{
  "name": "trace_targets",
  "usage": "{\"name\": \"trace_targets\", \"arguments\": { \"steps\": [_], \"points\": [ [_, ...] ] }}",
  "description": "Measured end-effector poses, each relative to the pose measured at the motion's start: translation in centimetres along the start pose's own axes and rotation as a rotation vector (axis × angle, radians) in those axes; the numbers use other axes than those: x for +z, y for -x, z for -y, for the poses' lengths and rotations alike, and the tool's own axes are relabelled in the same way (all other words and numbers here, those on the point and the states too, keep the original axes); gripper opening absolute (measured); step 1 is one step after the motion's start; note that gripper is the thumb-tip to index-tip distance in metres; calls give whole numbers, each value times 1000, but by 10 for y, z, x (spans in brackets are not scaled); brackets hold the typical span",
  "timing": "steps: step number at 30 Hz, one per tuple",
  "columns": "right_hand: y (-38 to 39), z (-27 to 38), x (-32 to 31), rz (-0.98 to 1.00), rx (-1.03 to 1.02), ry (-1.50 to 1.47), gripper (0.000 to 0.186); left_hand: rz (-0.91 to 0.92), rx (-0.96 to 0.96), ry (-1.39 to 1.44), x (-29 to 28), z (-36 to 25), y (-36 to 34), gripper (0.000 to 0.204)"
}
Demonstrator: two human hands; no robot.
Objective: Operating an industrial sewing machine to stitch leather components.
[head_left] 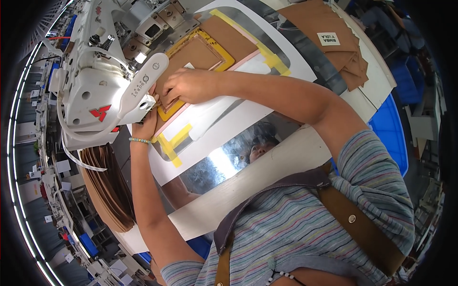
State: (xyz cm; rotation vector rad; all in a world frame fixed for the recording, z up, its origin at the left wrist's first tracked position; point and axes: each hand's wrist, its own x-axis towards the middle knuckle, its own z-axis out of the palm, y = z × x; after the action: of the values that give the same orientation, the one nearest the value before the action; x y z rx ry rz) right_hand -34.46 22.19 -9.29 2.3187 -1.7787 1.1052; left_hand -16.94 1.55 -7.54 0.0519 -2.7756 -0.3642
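Observation:
A flat brown panel point(190, 53) lies inside a yellow rectangular frame point(225, 56) under the head of a white sewing machine point(88, 93). My right hand point(193, 86) rests on the frame and panel near the needle area, its fingers bent and slightly apart. Just beyond those fingers a small white patch point(189, 66) shows on the panel. Beside the frame's left end is my left hand point(145, 125), wearing a beaded bracelet at the wrist; the machine head and lamp hide its fingers. Under the frame sits a white sheet point(234, 112) with yellow tape point(177, 138) stuck along it.
A white lamp point(143, 86) on a bendable neck hangs over the work. Several brown panels point(334, 40) are fanned at the far right. A stack of brown pieces point(107, 188) stands at the left. A blue bin point(391, 136) is beside the table's right edge.

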Motion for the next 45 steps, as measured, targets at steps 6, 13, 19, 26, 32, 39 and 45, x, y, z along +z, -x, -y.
{"name": "trace_targets", "arguments": {
  "steps": [6, 13, 19, 26, 32, 39, 45],
  "points": [
    [1, 4, -5, 10, 12, -41, 34, -49, 36, 9, 6, 11, -2, 38],
    [-2, 2, -4, 51, -7, 23, 35, -62, -98, 239, 18, 40, 5, 30],
    [-5, 0, -4, 74, 24, 2, 33, 7, -162, 130, 27, 64, 11, 32],
    [-6, -3, -3, 86, 41, 25, 31, -39, -68, 64, 36, 79, 14, 34],
    [-6, 0, -4, 123, 66, 16, 30, -30, -118, 170, 37, 79, 20, 34],
    [-15, -4, -7, 182, 157, 183, 39, -45, -144, 144, 33, 73, 16, 33],
    [-24, -17, 3, 145, 166, 292, 40, -89, -302, 279, 28, 57, 33, 32]
  ]
}}
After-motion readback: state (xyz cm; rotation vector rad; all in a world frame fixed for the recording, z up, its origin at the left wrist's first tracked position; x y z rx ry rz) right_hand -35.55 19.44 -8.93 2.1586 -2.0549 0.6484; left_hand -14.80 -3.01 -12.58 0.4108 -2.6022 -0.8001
